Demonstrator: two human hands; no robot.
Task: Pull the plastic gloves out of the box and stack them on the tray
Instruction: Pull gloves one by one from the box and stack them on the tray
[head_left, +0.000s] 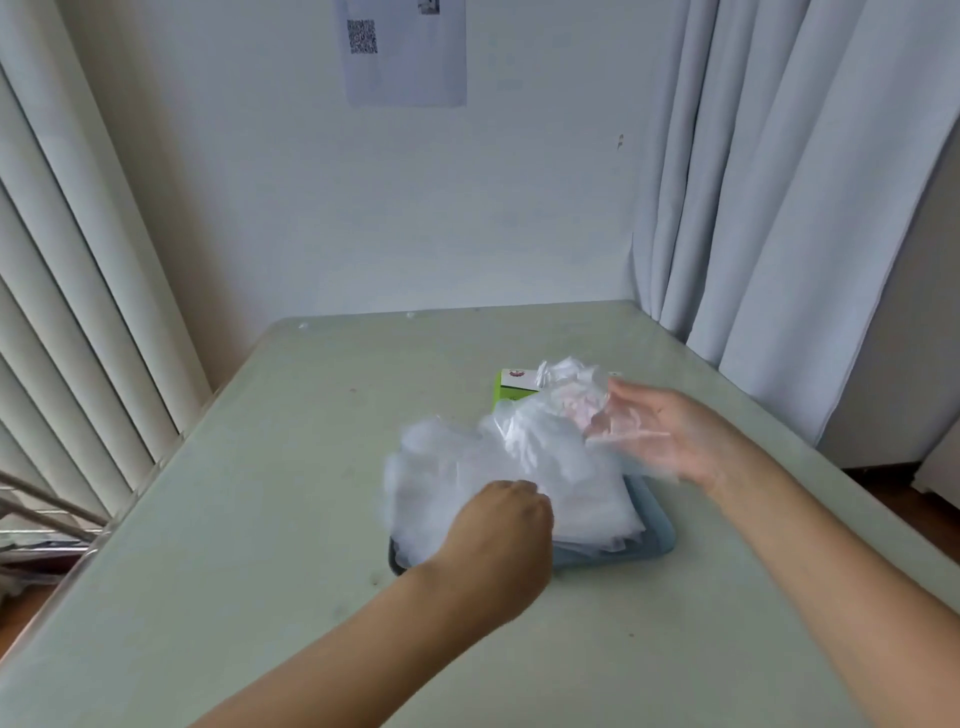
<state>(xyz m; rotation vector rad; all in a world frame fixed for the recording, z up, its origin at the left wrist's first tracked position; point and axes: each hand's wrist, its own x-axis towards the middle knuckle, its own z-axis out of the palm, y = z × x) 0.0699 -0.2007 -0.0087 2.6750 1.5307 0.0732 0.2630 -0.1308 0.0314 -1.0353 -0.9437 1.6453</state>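
A heap of clear plastic gloves (467, 467) covers most of the blue-grey tray (660, 540), whose near right corner shows. Behind the heap stands the green and white glove box (511, 387), with a crumpled glove sticking up from its top. My left hand (498, 535) rests curled on the near side of the heap, pressing it down. My right hand (670, 431) is to the right of the box, fingers spread, with a transparent glove (618, 421) draped across its fingers and stretching down to the heap.
The pale green table (260, 519) reaches to the white wall. Grey curtains (779, 208) hang at the back right and cream ones at the left. A metal rack (41, 519) stands beside the table's left edge.
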